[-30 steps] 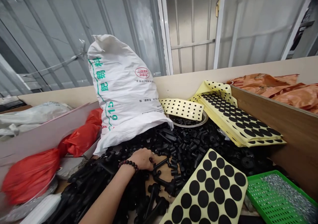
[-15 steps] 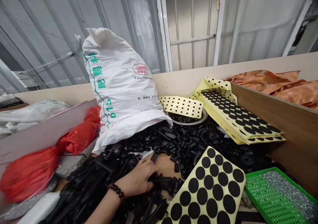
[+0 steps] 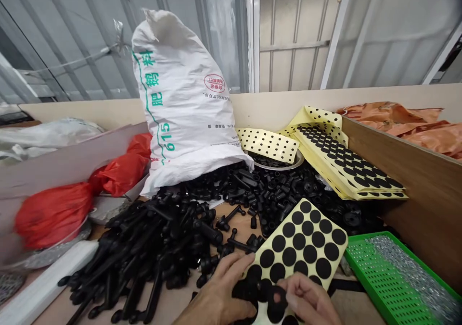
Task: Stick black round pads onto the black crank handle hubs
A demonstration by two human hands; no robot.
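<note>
At the bottom centre, my left hand (image 3: 225, 293) is closed round a black part (image 3: 247, 291), just over the lower left of the sticker sheet. Beside it, my right hand (image 3: 306, 298) pinches a round black sticker (image 3: 276, 300) by its edge, close to the black part. The cream sheet with large black dots (image 3: 299, 242) lies slanted under both hands. Left of the hands is a heap of black handle-like parts (image 3: 137, 253). Small black caps (image 3: 281, 195) lie piled behind the sheet.
A white sack (image 3: 187, 99) stands at the back. Folded dotted sheets (image 3: 350, 164) rest near a wooden divider (image 3: 407, 185). A green tray (image 3: 382, 277) of small metal pieces is at the right. Red bags (image 3: 54, 214) and a white bar (image 3: 54, 286) lie left.
My left hand has left the heap and moved down and right to the sheet with a black part. My right hand has come into view. The camera view has shifted.
</note>
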